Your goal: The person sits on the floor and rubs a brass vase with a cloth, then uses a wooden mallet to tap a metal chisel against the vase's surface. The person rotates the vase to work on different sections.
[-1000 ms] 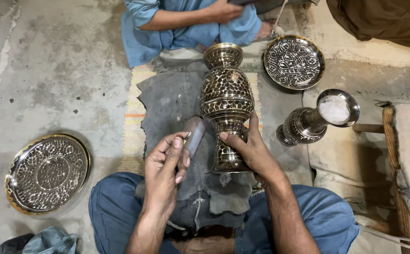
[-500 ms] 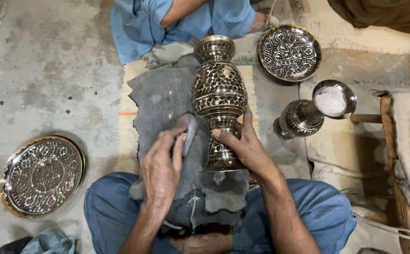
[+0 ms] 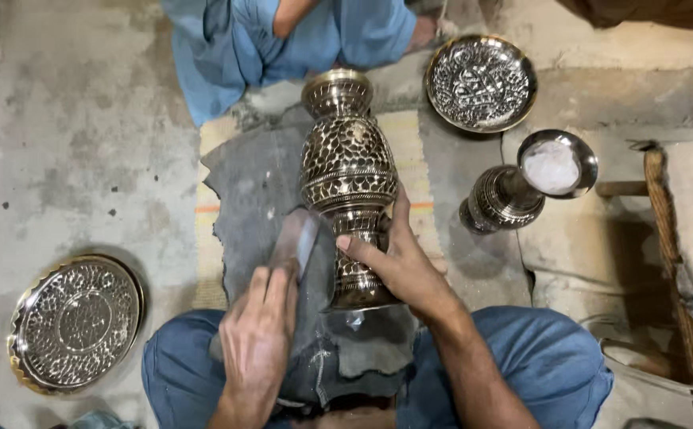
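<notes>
Left hand (image 3: 255,349), at seven o'clock, fingers closed around a flat grey metal tool (image 3: 297,242), blade end laid against the lower neck of the vase. Right hand (image 3: 398,262), at five o'clock, clasped round the narrow stem of a tall brass vase with dark engraved scale pattern (image 3: 346,171), thumb across the front. Vase at centre, lying tilted along a twelve-to-six line, foot resting on a dark grey worn leather sheet (image 3: 251,183) spread over the lap in blue trousers (image 3: 553,365) and over a striped woven mat (image 3: 406,139). At eight o'clock, well apart on the concrete floor (image 3: 68,119), round engraved brass tray with scalloped rim (image 3: 76,322). At two o'clock, smaller engraved goblet-shaped brass vessel (image 3: 521,187) lying on its side, white powder in its mouth. At one o'clock, round engraved brass plate (image 3: 482,82). At twelve o'clock, seated co-worker in blue clothing (image 3: 283,48). Risks, judged: tool skidding off the curved stem toward the right thumb; vase rolling off the leather if grasp slackens.
</notes>
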